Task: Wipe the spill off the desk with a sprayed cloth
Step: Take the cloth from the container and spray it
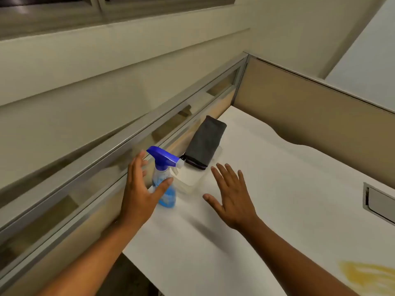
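Note:
A clear spray bottle (164,180) with blue liquid and a blue trigger head stands on the white desk (267,189) near the partition. My left hand (139,189) is open around it, thumb in front of the bottle and fingers behind, not closed on it. A folded dark grey cloth (204,144) lies in a clear shallow tray (190,182) just beyond the bottle. My right hand (229,195) hovers open, fingers spread, to the right of the tray and below the cloth. A yellow spill (367,276) smears the desk at the lower right.
A glass-and-metal partition (128,142) runs along the desk's left side, and a tan panel (310,116) closes the far side. A grey cable hatch (380,201) is set into the desk at the right edge. The desk's near-left edge drops off below my left forearm.

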